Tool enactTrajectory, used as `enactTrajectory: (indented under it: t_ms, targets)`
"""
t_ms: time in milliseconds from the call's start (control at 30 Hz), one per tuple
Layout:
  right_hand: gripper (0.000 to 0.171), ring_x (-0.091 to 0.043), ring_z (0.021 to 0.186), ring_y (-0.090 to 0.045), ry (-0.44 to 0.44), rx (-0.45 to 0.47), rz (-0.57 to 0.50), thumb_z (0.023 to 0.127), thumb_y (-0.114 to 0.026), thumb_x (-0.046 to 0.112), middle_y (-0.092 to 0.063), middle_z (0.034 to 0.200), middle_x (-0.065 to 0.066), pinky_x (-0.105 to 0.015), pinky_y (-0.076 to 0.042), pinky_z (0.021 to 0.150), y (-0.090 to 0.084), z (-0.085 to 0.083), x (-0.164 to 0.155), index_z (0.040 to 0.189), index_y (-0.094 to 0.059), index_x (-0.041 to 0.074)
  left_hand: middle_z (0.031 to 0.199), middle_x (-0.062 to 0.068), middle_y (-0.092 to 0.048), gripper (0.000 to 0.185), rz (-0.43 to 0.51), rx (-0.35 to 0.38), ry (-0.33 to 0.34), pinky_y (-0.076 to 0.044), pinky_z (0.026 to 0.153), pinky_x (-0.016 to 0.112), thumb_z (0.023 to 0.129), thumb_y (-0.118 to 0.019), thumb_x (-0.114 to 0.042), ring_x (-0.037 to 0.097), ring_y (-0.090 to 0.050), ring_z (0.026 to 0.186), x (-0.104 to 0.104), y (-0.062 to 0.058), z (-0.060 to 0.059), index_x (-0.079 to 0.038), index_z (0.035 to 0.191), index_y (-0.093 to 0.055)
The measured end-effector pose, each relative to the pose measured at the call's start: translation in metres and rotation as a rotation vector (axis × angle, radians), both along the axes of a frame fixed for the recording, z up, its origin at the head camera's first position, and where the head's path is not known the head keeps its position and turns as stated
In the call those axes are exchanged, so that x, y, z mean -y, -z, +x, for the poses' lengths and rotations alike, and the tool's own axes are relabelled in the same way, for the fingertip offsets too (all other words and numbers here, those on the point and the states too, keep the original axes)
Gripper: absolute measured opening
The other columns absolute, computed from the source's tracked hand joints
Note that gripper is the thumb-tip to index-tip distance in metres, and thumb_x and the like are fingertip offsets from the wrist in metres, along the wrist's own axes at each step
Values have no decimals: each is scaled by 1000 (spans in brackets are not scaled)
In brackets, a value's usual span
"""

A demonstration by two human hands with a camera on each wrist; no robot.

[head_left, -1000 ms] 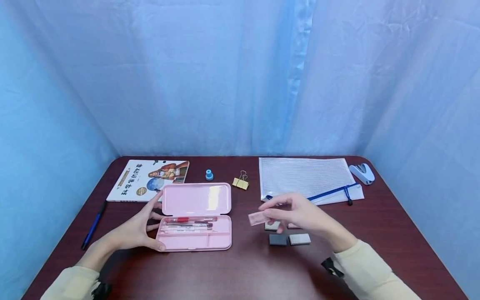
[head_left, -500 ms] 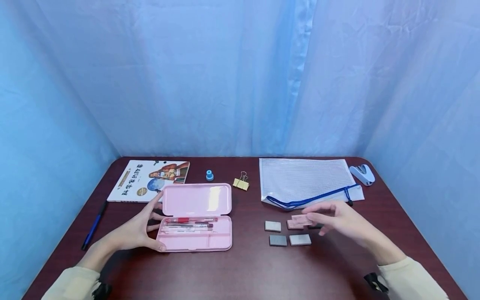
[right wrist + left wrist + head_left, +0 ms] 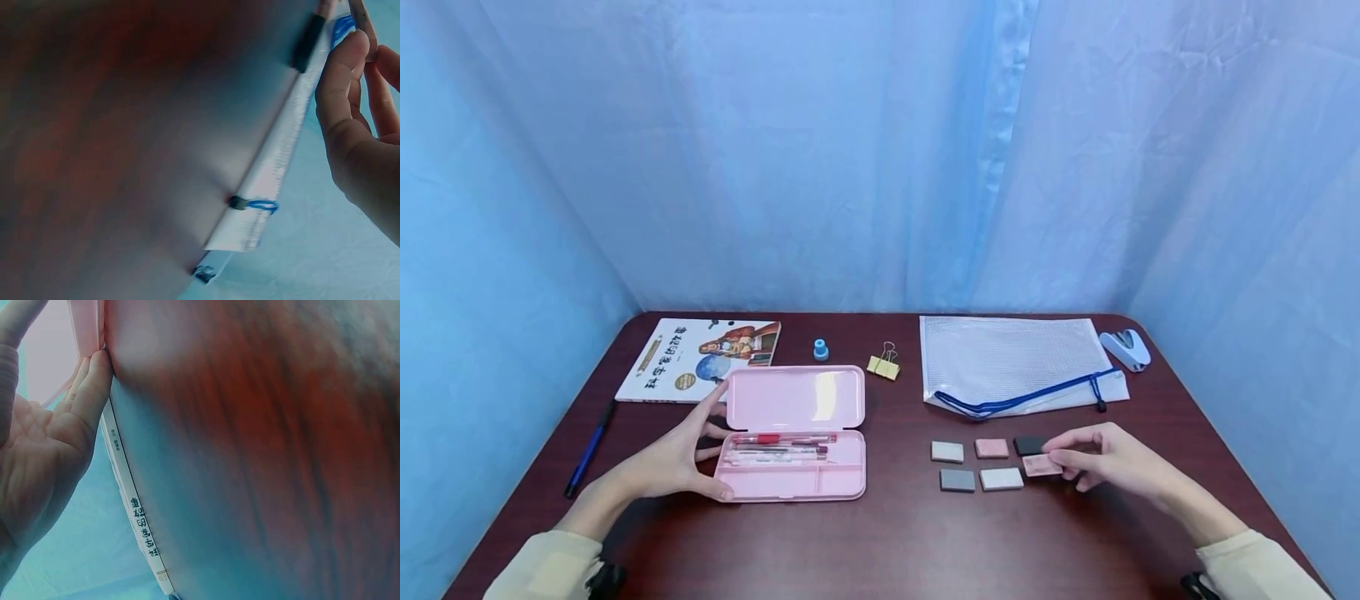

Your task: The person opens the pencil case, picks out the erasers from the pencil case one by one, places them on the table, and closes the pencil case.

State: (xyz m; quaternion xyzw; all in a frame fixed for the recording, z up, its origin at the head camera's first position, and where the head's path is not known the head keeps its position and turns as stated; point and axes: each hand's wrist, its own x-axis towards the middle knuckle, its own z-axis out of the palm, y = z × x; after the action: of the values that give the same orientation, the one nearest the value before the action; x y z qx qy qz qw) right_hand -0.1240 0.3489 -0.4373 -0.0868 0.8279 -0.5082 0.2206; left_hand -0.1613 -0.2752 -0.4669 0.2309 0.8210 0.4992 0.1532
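- Right now my right hand (image 3: 1108, 461) pinches a small pink eraser (image 3: 1042, 465) between thumb and fingertips, low over the worktop (image 3: 895, 542) — it may already be touching the surface, I cannot tell.
- That eraser sits just left of my fingers, its long axis running left to right, in line with the front row of the other little blocks: a grey one (image 3: 957, 480) and a white one (image 3: 1001, 478) lie beside it, and a pale one (image 3: 947, 452), a pink one (image 3: 992, 447) and a black one (image 3: 1028, 445) form the row behind.
- My right hand is by far the nearer one to these blocks; the left is well apart from them.
- My left hand (image 3: 677, 457) lies with relaxed, spread fingers against the left end of the open pink pencil case (image 3: 793, 433), thumb at its front corner — steadying it, gripping nothing.
- Inside the case's tray the long rear compartment holds a few pens (image 3: 778, 447) (one with a red grip); the front compartments look bare.
- Behind the blocks lies a white mesh zip pouch (image 3: 1011, 358), flat; whether anything is inside it I cannot tell.
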Motion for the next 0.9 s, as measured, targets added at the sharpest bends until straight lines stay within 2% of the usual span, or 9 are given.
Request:
enactTrajectory:
  t_ms: [200,333,533,900]
  targets:
    - [32,-20,80,-65,-20,54,20,100,-66,16,-69,90,-14,-36,-62,67,12,2,-8,121,-68,-8,147,22,-27,135,0,-2,8,-54,98,40,73,-94,-17,37,-52,122,0,0,0,-24,163,6]
    - [32,-20,77,-64,-25,44,45,100,-66,16,-68,88,-13,-35,-62,64,15,2,-8,120,-68,-7,146,21,-28,135,-12,4,-3,-54,97,39,72,-94,-17,36,-52,122,1,1,0,-24,163,6]
    - [32,-22,74,-64,-21,17,119,99,-68,20,-67,85,-11,-36,-61,61,16,-1,-7,120,-68,-4,147,20,-27,135,-19,6,-9,-54,97,38,72,-94,-18,36,-52,123,1,1,0,-25,163,6]
    - [35,-24,73,-63,3,35,139,98,-70,23,-67,87,-10,-38,-62,61,16,0,-7,120,-67,-4,147,21,-27,134,-18,1,2,-54,97,40,73,-94,-18,36,-52,123,1,-1,1,-24,163,6]
